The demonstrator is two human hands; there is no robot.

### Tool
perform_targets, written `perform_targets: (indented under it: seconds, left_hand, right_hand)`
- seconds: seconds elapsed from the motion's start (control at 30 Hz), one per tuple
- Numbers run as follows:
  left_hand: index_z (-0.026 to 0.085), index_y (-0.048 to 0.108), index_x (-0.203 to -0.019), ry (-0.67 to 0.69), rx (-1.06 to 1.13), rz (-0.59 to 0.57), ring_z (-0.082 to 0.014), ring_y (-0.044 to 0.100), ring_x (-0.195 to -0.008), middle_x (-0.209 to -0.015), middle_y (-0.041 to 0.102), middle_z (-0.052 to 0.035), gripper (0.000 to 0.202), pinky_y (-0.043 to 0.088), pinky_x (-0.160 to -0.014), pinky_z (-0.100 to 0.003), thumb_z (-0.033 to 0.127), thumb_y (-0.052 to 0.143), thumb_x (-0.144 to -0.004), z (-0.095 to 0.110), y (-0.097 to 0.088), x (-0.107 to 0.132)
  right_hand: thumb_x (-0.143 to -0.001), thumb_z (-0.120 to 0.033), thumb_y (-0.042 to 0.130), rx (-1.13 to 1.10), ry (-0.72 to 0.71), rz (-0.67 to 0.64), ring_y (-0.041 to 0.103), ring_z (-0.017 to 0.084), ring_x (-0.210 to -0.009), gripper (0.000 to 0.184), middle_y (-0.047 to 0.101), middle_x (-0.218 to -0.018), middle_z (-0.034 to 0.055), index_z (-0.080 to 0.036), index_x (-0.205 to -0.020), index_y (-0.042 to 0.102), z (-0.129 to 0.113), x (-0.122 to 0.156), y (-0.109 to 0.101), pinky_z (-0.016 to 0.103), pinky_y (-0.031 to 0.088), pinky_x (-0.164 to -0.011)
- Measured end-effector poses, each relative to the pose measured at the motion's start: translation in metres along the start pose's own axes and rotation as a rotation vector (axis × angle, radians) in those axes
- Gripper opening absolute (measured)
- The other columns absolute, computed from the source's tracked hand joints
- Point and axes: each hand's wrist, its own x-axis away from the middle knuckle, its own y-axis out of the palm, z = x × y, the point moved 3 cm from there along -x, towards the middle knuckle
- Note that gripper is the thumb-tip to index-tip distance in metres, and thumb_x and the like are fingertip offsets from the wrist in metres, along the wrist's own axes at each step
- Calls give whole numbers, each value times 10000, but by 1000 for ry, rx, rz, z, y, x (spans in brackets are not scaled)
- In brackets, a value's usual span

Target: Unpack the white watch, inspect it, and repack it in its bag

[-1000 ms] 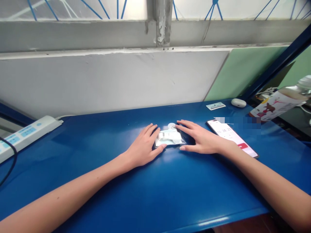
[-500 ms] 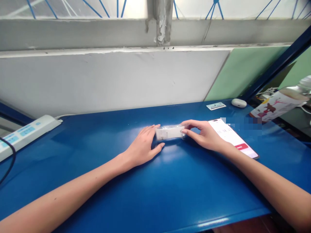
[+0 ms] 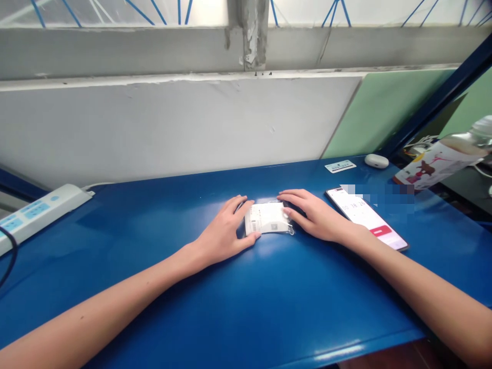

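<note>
A small white packet point(image 3: 267, 218) in clear plastic lies flat on the blue table point(image 3: 246, 297), its printed label side up. My left hand point(image 3: 223, 231) holds its left end, thumb at the near corner and fingers curled round the far corner. My right hand point(image 3: 314, 215) holds the right end, fingers laid along the far and right edges. Both forearms rest low over the table.
A phone point(image 3: 367, 218) with a lit screen lies just right of my right hand. Behind it are a small card point(image 3: 340, 166) and a white earbud case point(image 3: 376, 161). A labelled bottle point(image 3: 442, 156) lies at the far right. A power strip point(image 3: 34, 212) sits at the left edge.
The packet was tipped up on its edge between my hands and turned over. It now lies flat with the white label side up instead of the clear side.
</note>
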Motion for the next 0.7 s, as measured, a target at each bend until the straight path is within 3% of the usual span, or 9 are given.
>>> perform_targets:
  seconds: [0.13, 0.23, 0.5, 0.7]
  left_hand:
    - [148, 442, -1451, -7, -60, -7, -387, 312, -1452, -1505, 436, -207, 677, 319, -1155, -578, 505, 596, -897, 0, 0, -1]
    - [135, 451, -1448, 0, -93, -15, -392, 341, -1434, -1492, 453, -213, 677, 303, -1159, -583, 508, 586, -900, 0, 0, -1]
    - [101, 441, -1444, 2, -122, -38, -392, 320, -1447, -1505, 435, -228, 697, 269, -1179, -579, 534, 553, -910, 1, 1, -1]
    - [129, 462, -1416, 2, -116, -21, -394, 340, -1436, -1498, 451, -213, 651, 284, -1166, -595, 524, 547, -906, 3, 1, -2]
  right_hand:
    - [-937, -593, 493, 112, -13, -166, 337, 365, -1458, 722, 360, -1584, 199, -143, -1497, 424, 3, 3, -1, 548, 370, -1143]
    - [-899, -668, 501, 136, -5, -236, 252, 371, -1494, 873, 274, -1621, 203, -124, -1555, 311, 6, 5, 3, 567, 319, -1167]
    - [-872, -677, 540, 110, -3, -229, 245, 378, -1494, 913, 270, -1624, 192, -158, -1574, 271, 9, 4, 5, 577, 320, -1164]
    - [-840, -663, 600, 88, -27, -207, 298, 391, -1473, 839, 301, -1618, 176, -188, -1507, 417, 12, 5, -1, 570, 348, -1152]
